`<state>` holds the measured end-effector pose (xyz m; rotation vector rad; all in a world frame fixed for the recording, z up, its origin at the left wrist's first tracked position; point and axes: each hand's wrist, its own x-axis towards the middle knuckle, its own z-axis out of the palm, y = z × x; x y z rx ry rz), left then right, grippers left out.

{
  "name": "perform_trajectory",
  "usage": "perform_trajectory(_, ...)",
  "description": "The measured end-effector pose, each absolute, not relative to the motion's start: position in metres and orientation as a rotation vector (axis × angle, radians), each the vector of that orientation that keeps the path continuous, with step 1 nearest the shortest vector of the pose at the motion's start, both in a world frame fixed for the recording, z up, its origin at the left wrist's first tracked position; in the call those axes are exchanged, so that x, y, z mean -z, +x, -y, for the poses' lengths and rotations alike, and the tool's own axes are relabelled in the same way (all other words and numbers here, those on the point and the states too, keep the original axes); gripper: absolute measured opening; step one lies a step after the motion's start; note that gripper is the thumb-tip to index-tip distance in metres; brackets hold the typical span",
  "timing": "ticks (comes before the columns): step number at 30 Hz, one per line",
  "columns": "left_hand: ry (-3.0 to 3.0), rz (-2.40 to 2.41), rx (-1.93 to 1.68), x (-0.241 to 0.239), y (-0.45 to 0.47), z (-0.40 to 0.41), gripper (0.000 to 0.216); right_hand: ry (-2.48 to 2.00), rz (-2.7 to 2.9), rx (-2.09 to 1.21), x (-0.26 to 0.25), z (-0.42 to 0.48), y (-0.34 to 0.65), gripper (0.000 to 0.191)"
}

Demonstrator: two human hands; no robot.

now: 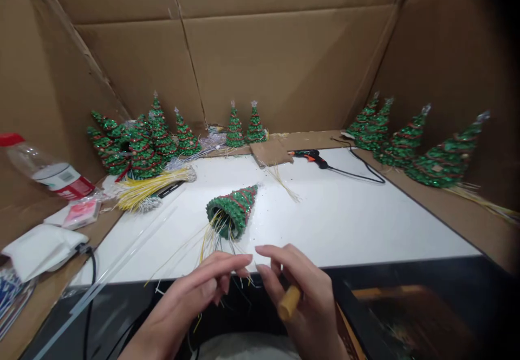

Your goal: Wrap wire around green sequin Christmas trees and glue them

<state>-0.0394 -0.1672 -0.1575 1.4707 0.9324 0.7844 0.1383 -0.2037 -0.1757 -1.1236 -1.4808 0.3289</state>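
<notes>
A small green beaded Christmas tree (233,208) with red bands lies on its side on the white table (345,214), its open base toward me with thin yellow and silver wires (211,238) trailing out. My left hand (199,292) pinches the ends of those wires between thumb and fingertips. My right hand (303,295) is beside it, its fingers curled round a short tan stick (289,303), with the fingertips near the same wire ends.
Finished beaded trees stand in a group at the back left (142,143), a pair at the back centre (244,126) and a row along the right (406,143). A glue gun (311,156) with black cord, a yellow wire bundle (150,187), a plastic bottle (44,173) and cardboard walls (284,57) surround the table.
</notes>
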Motion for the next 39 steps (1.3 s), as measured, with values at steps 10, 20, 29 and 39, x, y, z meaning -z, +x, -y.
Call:
perform_trajectory(10, 1.357, -0.78, -0.606, 0.206, -0.04, 0.16, 0.051, -1.047, 1.612, -0.153, 0.173, 0.213, 0.153, 0.022)
perform_trajectory(20, 1.283, -0.671, -0.508, 0.172, -0.015, 0.182, 0.047, -1.044, 1.727, -0.071, 0.197, 0.218, 0.176, 0.021)
perform_trajectory(29, 2.017, -0.954, -0.702, 0.204, 0.018, 0.161, 0.02, -1.633, 0.997, -0.156, 0.206, 0.233, 0.212, 0.019)
perform_trajectory(39, 2.422, -1.324, -0.139, 0.186, -0.009, 0.145, 0.03, -1.891, 1.043, -0.095, 0.202, 0.213, 0.26, 0.029)
